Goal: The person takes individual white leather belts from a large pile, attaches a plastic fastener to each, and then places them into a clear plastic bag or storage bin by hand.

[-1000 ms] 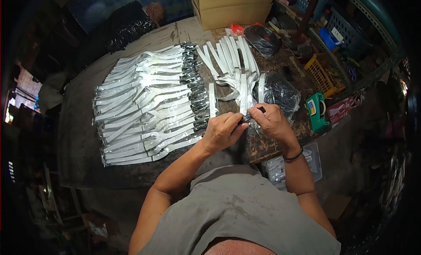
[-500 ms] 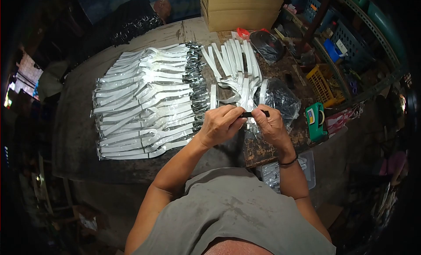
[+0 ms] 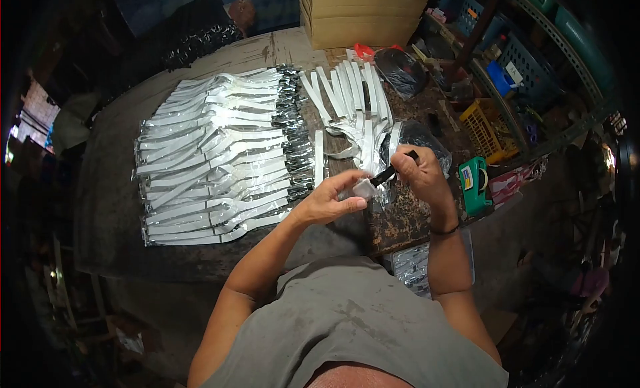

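My right hand (image 3: 423,178) is closed, pinching a narrow black strip (image 3: 383,175) between thumb and fingers. The strip slants down to the left, toward a small white piece (image 3: 365,188) that appears joined to its lower end. My left hand (image 3: 328,201) has its thumb and forefinger spread on either side of the white piece; the forefinger is slightly blurred. Behind both hands lies a loose heap of white strips (image 3: 357,88) on the worn wooden table. To the left, a long row of white strips in clear wrap (image 3: 220,155) has black ends on its right side.
A green tape dispenser (image 3: 475,185) stands at the right table edge. Black plastic bags (image 3: 417,145) lie beside the heap. Beyond them are a yellow basket (image 3: 490,131) and a cardboard box (image 3: 367,18). Below the edge sits a clear bin (image 3: 415,267) of wrapped pieces.
My left hand has let go of the black strip and spread its fingers. My right hand has moved slightly right and up, tilting the strip, and the white piece now shows.
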The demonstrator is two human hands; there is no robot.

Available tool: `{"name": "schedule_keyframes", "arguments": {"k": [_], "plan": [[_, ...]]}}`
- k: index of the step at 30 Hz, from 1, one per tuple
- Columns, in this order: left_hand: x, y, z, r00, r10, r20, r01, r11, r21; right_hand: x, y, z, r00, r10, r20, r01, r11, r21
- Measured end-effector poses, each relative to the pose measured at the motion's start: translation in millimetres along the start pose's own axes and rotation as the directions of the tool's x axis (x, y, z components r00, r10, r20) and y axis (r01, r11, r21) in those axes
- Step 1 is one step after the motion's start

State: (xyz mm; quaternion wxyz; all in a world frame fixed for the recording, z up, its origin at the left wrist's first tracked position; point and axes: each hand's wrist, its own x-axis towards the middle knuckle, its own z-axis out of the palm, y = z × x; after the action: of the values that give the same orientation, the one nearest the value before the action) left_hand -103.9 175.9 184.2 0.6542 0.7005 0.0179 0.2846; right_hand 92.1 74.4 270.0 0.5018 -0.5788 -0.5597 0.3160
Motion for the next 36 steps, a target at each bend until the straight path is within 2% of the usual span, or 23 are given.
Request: {"name": "schedule_keyframes", "arguments": {"k": [2,4,5,9,13,15,17,21,22,24,28,30,31,32,34,35,36], "plan": [[-4,-1,0,0.935,-0.299,0.190,0.325,0.938,-0.123,10,-4,-7,0.998,0.051,0.036,-0.050,0.998,-0.029],[-4,5,10,0.945,-0.288,0.158,0.314,0.933,-0.178,19,-3,-6,1.000,-0.017,-0.020,0.011,0.969,-0.249],[-3,6,12,0.943,-0.309,0.121,0.326,0.930,-0.169,24,1,-2,0.994,-0.062,-0.086,0.041,0.973,-0.227],[0,9,16,0.942,-0.333,0.044,0.336,0.926,-0.171,28,-3,1,0.991,-0.027,-0.134,-0.002,0.976,-0.216],[1,8,18,0.944,-0.330,0.005,0.324,0.924,-0.203,29,-3,5,0.995,-0.044,-0.086,0.031,0.989,-0.147],[5,6,20,0.975,-0.217,-0.039,0.205,0.958,-0.202,29,-6,8,0.998,-0.034,-0.059,0.027,0.992,-0.121],[10,10,21,0.976,-0.210,-0.049,0.194,0.955,-0.222,29,-15,12,0.991,-0.130,0.040,0.136,0.961,-0.243],[16,17,23,0.972,-0.231,-0.049,0.206,0.932,-0.297,27,-19,11,0.982,-0.116,0.147,0.163,0.917,-0.364],[17,16,23,0.972,-0.230,-0.051,0.205,0.933,-0.296,27,-18,11,0.982,-0.117,0.149,0.165,0.917,-0.364],[18,14,24,0.984,-0.169,-0.055,0.146,0.948,-0.284,24,-18,13,0.957,-0.268,0.112,0.287,0.931,-0.226],[19,14,26,0.985,-0.164,-0.051,0.138,0.933,-0.331,12,-38,17,0.986,-0.165,0.026,0.166,0.945,-0.280],[21,24,29,0.982,-0.187,-0.020,0.167,0.913,-0.372,10,-39,17,0.978,-0.202,0.049,0.208,0.940,-0.269],[21,32,28,0.985,-0.155,0.079,0.174,0.897,-0.407,9,-40,14,0.961,-0.266,0.070,0.274,0.897,-0.346],[20,33,26,0.986,-0.153,0.070,0.168,0.898,-0.406,5,-47,12,0.960,-0.270,0.079,0.280,0.896,-0.343],[18,34,22,0.938,-0.148,0.314,0.231,0.941,-0.247,-8,-69,8,0.947,-0.320,-0.011,0.289,0.868,-0.403],[18,34,21,0.941,-0.148,0.303,0.228,0.941,-0.249,-12,-74,2,0.913,-0.408,-0.006,0.366,0.824,-0.432],[19,34,22,0.879,-0.204,0.431,0.288,0.948,-0.139,-17,-86,-2,0.880,-0.475,-0.030,0.411,0.789,-0.456]]}}
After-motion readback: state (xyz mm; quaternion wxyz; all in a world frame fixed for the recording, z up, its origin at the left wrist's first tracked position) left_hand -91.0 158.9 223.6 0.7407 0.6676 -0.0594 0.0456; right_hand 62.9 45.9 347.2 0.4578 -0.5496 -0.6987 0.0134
